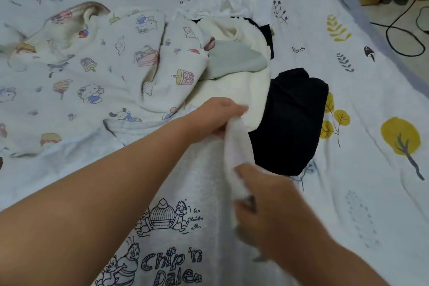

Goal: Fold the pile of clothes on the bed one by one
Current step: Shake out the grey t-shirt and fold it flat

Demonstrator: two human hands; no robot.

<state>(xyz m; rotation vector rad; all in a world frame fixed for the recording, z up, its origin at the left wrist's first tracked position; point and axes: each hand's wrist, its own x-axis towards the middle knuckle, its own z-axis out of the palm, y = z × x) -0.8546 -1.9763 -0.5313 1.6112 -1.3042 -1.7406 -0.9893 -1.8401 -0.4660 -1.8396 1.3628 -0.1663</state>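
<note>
The fingers of the left hand [220,116] were curled round the far end of a raised white edge, and those of the right hand [267,206] pinched the near end of the same edge; motion blur hid the exact finger positions on the right. That edge belonged to the white printed top [176,239], which lay spread on the bed [376,104] directly before the person, its cartoon drawing and lettering face up at six o'clock.

At twelve o'clock from the left hand sat the unfolded pile [232,58]: cream fleece, a grey-green piece and white cloth heaped together. A black garment [292,121] lay at three o'clock of the left hand, just beside the lifted edge. A cartoon-patterned blanket [92,65] spread away toward ten o'clock.

The step in hand looked like folding the top's right side inward. To do it well, both hands would need to carry the edge across together toward nine o'clock, keeping it taut between them so the crease ran straight from hem to shoulder. The edge should be lifted clear of the black garment, lest that be dragged along, then laid flat and smoothed.
</note>
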